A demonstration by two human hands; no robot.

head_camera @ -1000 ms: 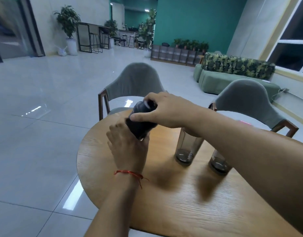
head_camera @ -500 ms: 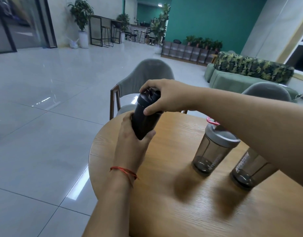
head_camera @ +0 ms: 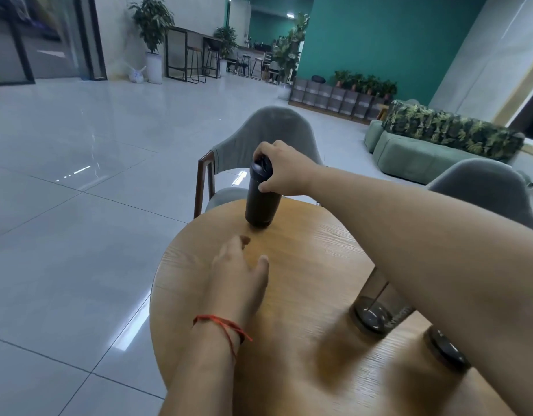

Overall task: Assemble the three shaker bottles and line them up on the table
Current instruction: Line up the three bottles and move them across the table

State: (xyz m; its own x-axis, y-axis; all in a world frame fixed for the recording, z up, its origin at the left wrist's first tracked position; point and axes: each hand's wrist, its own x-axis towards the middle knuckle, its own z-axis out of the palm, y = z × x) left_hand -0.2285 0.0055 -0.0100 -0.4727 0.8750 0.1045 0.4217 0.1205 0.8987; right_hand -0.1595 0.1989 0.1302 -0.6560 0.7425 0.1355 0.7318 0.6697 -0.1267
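A black shaker bottle with its lid on stands upright near the far edge of the round wooden table. My right hand grips its lid from the right. My left hand hovers over the table in front of the bottle, fingers apart and holding nothing. Two smoky see-through shaker bottles stand at the right, one nearer the middle, the other beside it. My right forearm hides their upper parts.
Two grey chairs stand behind the table, one right behind the black bottle, the other at the right. A green sofa lies beyond. Grey tiled floor spreads to the left.
The black bottle was held up in both hands; it now stands on the table further away. My left hand has let go and drawn back. My right hand stays on the lid.
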